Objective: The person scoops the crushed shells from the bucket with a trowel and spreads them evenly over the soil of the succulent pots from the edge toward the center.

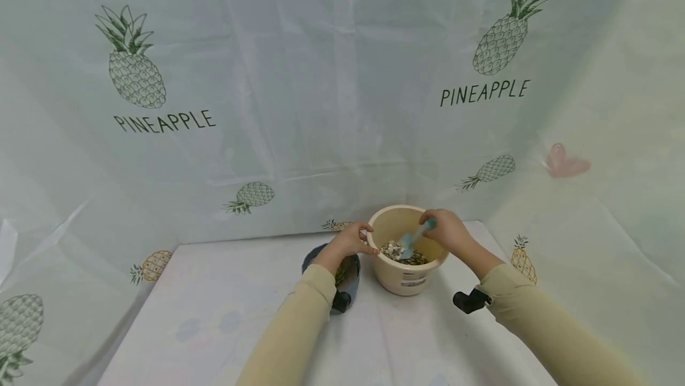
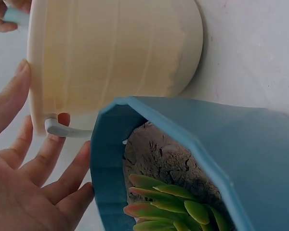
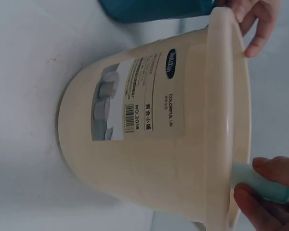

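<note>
Blue scoop (image 1: 417, 236) inside cream bucket (image 1: 389, 278), right hand (image 1: 448, 230) pinching handle.

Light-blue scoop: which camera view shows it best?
Head view: only it shows the scoop with its blade, inside the bucket, though small. The right wrist view shows the handle larger, in the right hand, the bucket wall hiding the rest. The left wrist view catches just some handle, top left.

Soft, diffuse light leaves faint shadows on the table (image 1: 214, 297), while the right wrist view is dimmer.
</note>
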A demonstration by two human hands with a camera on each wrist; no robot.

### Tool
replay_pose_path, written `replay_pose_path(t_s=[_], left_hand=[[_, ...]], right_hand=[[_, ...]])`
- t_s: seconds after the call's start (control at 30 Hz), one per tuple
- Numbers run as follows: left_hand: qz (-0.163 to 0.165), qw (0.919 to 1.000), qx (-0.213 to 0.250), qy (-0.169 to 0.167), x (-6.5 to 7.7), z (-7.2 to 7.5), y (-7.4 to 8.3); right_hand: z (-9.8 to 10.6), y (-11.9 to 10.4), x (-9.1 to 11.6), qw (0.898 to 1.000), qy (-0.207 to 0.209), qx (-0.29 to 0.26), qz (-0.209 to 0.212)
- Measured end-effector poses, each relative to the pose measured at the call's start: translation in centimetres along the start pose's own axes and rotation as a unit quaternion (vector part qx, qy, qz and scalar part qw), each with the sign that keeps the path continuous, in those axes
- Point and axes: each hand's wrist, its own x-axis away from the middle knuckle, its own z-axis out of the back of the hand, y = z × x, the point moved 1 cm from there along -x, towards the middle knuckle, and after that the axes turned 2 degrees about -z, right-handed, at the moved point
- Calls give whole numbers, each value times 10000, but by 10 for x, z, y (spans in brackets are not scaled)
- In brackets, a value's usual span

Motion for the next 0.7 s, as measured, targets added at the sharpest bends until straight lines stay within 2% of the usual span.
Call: replay_pose_path(t_s=[0.23, 0.53, 0.7], left_hand=[[31, 9999, -96, -7, 0, 0, 1], [39, 9999, -96, -97, 3, 1, 8], [0, 9993, -316, -221, 2, 3, 11]], right_hand=[[8, 3, 8, 9988, 353, -166, -292], [1, 11, 11, 9982, 575, 21, -191], [-5, 13, 8, 9984, 553, 125, -68]])
